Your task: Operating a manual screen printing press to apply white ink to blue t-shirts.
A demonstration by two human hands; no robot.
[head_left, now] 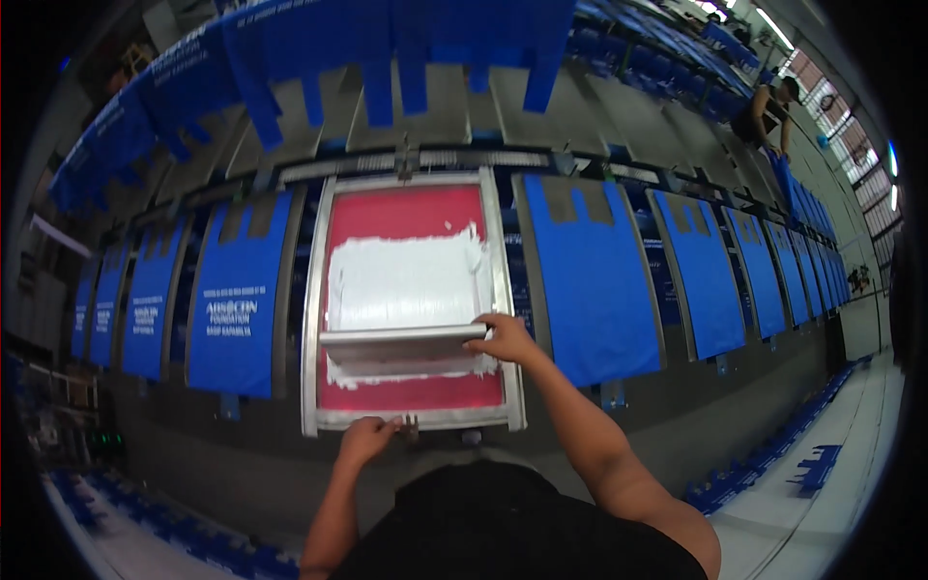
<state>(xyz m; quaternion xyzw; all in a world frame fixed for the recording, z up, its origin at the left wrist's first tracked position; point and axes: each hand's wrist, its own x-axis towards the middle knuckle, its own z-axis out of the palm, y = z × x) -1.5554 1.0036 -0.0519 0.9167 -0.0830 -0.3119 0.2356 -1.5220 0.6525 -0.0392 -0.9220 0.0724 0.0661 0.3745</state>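
A screen printing frame (317, 300) with metal rails and a red mesh lies in front of me, a broad patch of white ink (401, 280) spread over its mesh. Across the lower part of the ink stands a long squeegee (401, 336). My right hand (505, 341) is closed on the squeegee's right end. At the frame's near edge, my left hand (367, 440) is closed, its fingertips by a small metal bracket (411, 425). What lies under the screen is hidden.
Blue bags lie flat on a row of boards: a printed bag (232, 300) on the left, a plain bag (594, 290) on the right. More blue bags (309, 48) hang along the far side. Another person (767, 114) handles bags at the far right.
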